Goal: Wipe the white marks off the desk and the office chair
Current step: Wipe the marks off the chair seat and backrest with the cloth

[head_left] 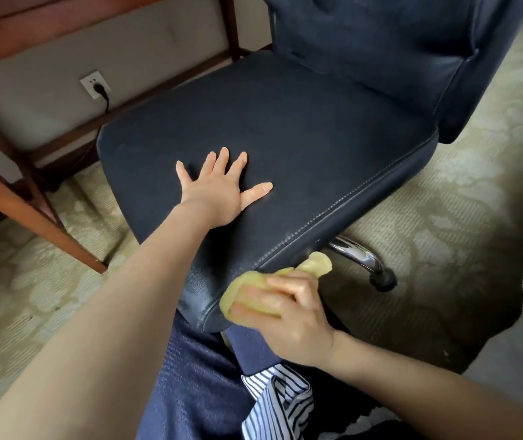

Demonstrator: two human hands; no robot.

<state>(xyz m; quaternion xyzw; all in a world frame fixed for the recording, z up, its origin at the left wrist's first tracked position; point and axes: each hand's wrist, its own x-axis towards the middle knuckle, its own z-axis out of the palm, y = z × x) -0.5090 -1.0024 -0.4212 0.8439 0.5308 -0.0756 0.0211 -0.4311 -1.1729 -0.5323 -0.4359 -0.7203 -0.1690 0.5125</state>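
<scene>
A dark blue office chair (301, 128) fills the middle of the head view, its seat facing me and its backrest at the upper right. My left hand (222, 188) lies flat on the seat with fingers spread. My right hand (288, 315) grips a yellow cloth (312, 266) and presses it against the seat's near side edge, by the front corner. Faint whitish smears show on that corner (196, 287).
The wooden desk's legs and crossbars (41, 211) stand to the left of the chair. A wall socket with a black plug (95, 85) sits behind them. A chrome chair leg with a caster (377, 271) sticks out under the seat. Patterned carpet (444, 217) covers the floor.
</scene>
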